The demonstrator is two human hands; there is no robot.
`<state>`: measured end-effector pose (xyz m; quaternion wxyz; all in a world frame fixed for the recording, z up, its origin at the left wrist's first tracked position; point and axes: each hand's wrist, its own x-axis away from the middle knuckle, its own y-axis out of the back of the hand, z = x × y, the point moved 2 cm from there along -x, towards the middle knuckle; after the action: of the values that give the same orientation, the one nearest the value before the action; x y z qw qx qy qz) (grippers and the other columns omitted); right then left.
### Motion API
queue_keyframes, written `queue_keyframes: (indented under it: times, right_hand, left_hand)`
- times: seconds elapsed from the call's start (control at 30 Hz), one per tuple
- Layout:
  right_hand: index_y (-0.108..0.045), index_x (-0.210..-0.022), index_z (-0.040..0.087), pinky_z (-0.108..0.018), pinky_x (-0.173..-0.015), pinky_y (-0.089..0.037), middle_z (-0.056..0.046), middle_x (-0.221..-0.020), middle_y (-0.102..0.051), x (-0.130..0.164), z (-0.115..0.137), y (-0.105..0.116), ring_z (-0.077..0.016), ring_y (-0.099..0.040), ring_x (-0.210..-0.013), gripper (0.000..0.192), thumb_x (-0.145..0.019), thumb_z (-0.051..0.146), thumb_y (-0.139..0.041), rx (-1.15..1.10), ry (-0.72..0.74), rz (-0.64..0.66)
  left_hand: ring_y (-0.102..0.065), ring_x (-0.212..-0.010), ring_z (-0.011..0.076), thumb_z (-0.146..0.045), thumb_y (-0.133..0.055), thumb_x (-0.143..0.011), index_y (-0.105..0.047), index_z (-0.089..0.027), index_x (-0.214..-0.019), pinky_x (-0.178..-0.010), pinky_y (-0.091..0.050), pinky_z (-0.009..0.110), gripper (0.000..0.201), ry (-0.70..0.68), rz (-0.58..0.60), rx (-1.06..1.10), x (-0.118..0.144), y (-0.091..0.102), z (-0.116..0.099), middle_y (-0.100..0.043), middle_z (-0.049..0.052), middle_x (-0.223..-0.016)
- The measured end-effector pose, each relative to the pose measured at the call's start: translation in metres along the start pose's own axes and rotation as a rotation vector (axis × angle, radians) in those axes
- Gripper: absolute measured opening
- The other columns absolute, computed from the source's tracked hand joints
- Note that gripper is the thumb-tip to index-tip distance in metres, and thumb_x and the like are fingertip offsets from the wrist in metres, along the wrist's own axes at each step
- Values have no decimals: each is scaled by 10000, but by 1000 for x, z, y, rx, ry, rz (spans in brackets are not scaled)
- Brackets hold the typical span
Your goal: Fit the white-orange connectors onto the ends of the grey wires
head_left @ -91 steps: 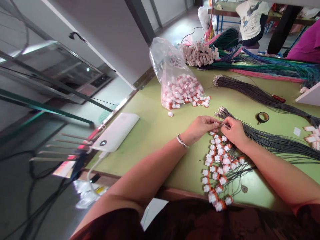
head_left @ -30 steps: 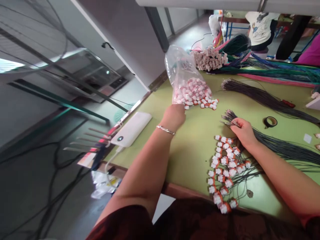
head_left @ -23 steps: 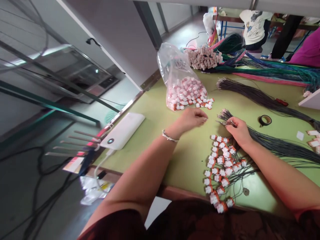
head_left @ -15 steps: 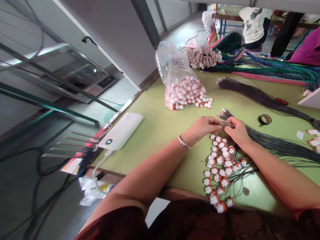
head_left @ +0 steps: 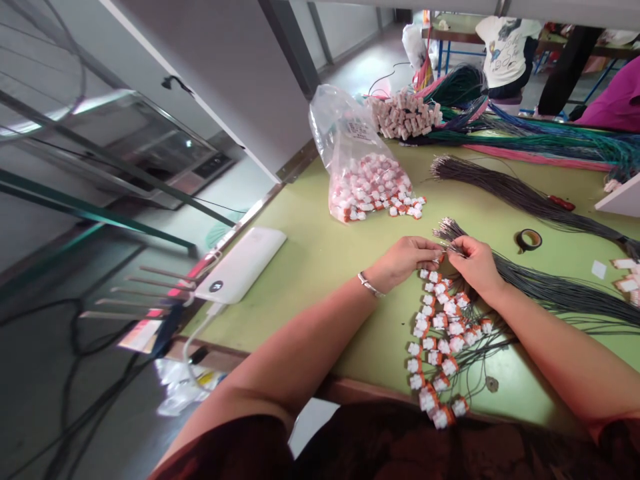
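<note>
My left hand (head_left: 406,263) is closed in a pinch, with a small white-and-orange connector (head_left: 439,259) at its fingertips, partly hidden. My right hand (head_left: 476,268) is closed on the metal-tipped ends of a few dark wires (head_left: 458,251), right beside the left fingertips. Beyond it, the tips of a bundle of dark wires (head_left: 446,229) stick out, and the bundle runs under my right wrist to the right. Below both hands lie several white-and-orange connectors with wires attached (head_left: 456,328), spread toward the table's front edge.
A clear plastic bag of connectors (head_left: 370,177) lies open, some spilling out. Behind are a second wire bundle (head_left: 490,179), a red-handled tool (head_left: 561,203) and coloured cables (head_left: 530,137). Black tape (head_left: 529,241) sits to the right, a white power bank (head_left: 245,263) at left. People sit beyond.
My left fingertips have shifted slightly back from the right hand's wire ends, and an orange bit of connector now shows between the hands. The right hand has hardly moved.
</note>
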<state>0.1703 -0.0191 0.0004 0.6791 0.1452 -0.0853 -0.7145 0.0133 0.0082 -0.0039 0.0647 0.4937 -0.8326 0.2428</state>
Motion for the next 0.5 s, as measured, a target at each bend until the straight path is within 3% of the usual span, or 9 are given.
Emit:
queue_keyframes:
  times: [0.2,0.5]
  right_hand:
    - [-544,-656,188,-248,-498,-308,37,-551,-439,1,3,3,-104,-353,-517,161,-700,342,-553,-20,-69,-63]
    - [-533,-641,201,-252,-507,-314,35,-541,-434,1,4,0,-115,-364,-528,149,-696,340,-539,31,-7,-15]
  left_hand:
    - [-647,-718,85,-71,-689,-747,-699,-93,-830,-742,-524,199,87,0,-23,208,0,7,-3,-707,54,-785]
    - [-636,-683,75,-73,-688,-753,-688,-97,-828,-744,-520,215,78,17,-9,170,-3,8,1,-700,47,-777]
